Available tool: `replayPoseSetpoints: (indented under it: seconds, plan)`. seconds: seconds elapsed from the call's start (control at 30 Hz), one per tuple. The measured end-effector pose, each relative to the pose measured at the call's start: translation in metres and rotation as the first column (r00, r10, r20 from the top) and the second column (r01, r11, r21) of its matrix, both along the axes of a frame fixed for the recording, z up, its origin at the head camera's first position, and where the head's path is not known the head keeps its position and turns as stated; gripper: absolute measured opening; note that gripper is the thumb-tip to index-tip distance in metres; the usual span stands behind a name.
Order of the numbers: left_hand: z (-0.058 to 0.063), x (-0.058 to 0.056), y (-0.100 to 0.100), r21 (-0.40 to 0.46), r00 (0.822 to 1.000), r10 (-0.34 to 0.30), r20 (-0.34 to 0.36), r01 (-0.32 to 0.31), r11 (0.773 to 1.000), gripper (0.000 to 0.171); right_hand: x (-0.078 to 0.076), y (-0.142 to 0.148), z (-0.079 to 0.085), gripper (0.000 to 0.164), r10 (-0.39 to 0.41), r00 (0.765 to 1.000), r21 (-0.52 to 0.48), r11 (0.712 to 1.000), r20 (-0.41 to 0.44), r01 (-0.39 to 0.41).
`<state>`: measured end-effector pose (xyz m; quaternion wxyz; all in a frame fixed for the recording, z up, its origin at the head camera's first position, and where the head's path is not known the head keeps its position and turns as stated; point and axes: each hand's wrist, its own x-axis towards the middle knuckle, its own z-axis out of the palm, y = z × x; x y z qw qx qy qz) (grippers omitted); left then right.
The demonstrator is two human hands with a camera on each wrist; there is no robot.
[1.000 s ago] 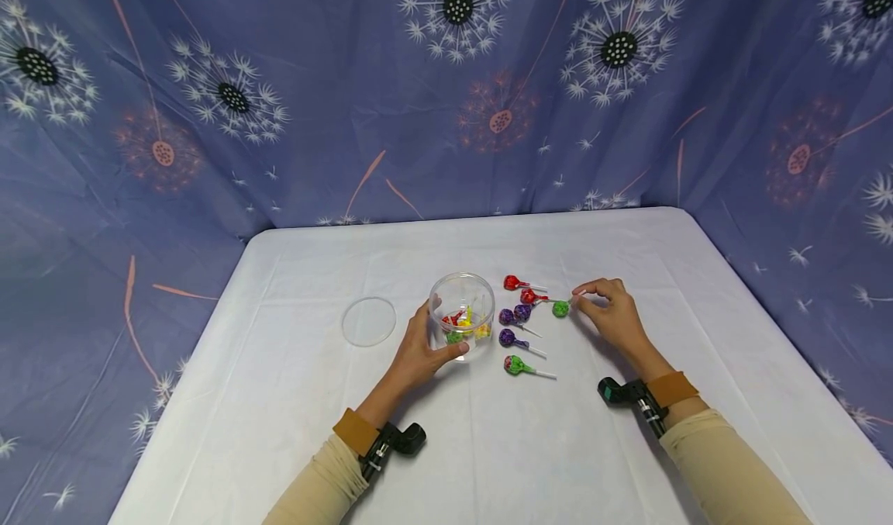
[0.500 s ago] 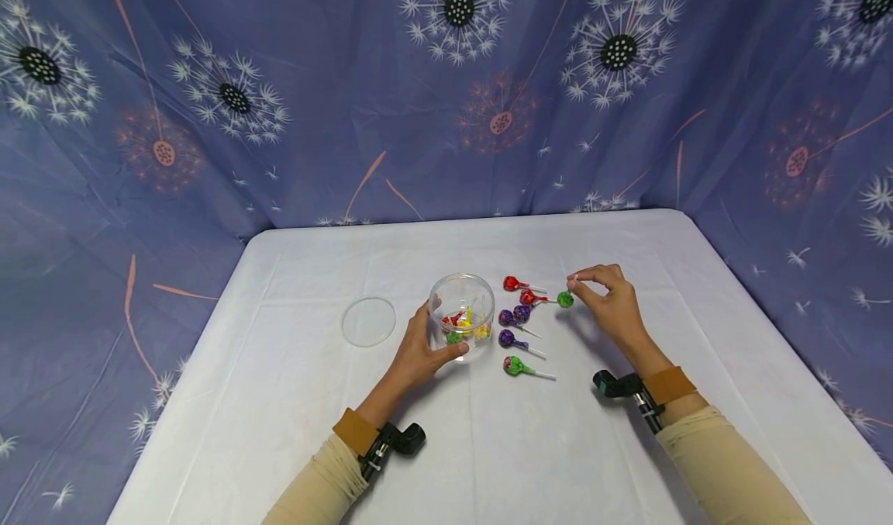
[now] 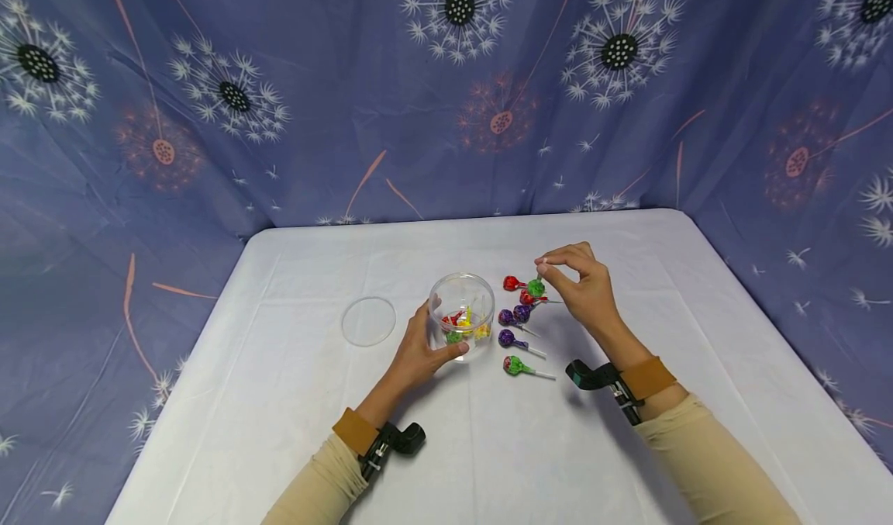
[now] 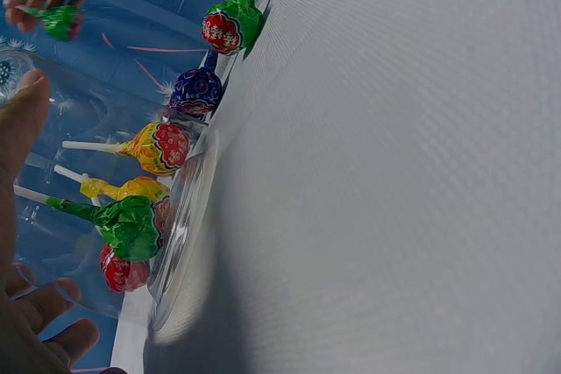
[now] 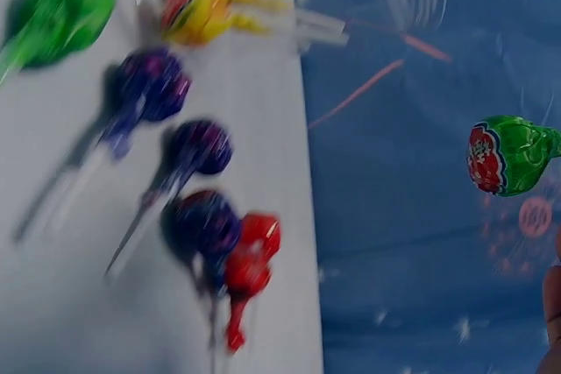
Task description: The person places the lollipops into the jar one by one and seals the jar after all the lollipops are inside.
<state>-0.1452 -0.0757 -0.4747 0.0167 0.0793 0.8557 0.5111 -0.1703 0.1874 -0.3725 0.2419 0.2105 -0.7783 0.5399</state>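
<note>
My left hand [image 3: 421, 352] grips a clear round plastic jar [image 3: 462, 283] from its left side, thumb in front. Inside the jar lie several lollipops in red, yellow and green wrappers, such as a green lollipop [image 4: 131, 227] with its stick up. A green-wrapped lollipop [image 3: 536, 288] hangs head down from my right hand [image 3: 582, 288], which pinches its stick between thumb and fingertips. It hovers over the red lollipops [image 3: 512, 283] to the right of the jar. In the right wrist view that hanging lollipop [image 5: 508, 157] shows a red label.
Purple lollipops [image 3: 508, 339] and another green lollipop [image 3: 514, 365] lie right of the jar, sticks pointing right. A clear round lid [image 3: 368, 322] lies left of the jar. White cloth covers the table [image 3: 279, 401]; a blue dandelion-print curtain [image 3: 314, 122] stands behind.
My right hand has lifted the green lollipop and carried it left toward the jar, over the red lollipops. My left hand and the jar have stayed in place.
</note>
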Motion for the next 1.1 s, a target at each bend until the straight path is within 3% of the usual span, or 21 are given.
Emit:
replayPoseSetpoints:
  seconds: [0.3, 0.47, 0.83, 1.1]
  plan:
    - [0.000, -0.001, 0.000, 0.007, 1.000, 0.001, -0.012, 0.000, 1.000, 0.096, 0.004, -0.031, 0.017, 0.009, 0.085, 0.996, -0.002, 0.996, -0.029, -0.085]
    - [0.001, 0.000, 0.000, 0.018, 1.000, -0.003, -0.017, 0.003, 1.000, 0.095, 0.004, -0.045, 0.017, 0.009, 0.131, 0.990, 0.034, 0.991, -0.044, -0.129]
    - [0.000, -0.001, -0.002, 0.001, 0.999, -0.024, -0.043, 0.024, 1.000, 0.097, -0.014, -0.065, -0.024, 0.014, 0.206, 0.977, 0.131, 0.972, -0.058, -0.197]
    - [0.000, -0.001, -0.002, 0.012, 0.998, -0.031, -0.059, 0.032, 0.999, 0.096, -0.013, -0.069, -0.036, 0.009, 0.242, 0.969, 0.217, 0.950, -0.058, -0.224]
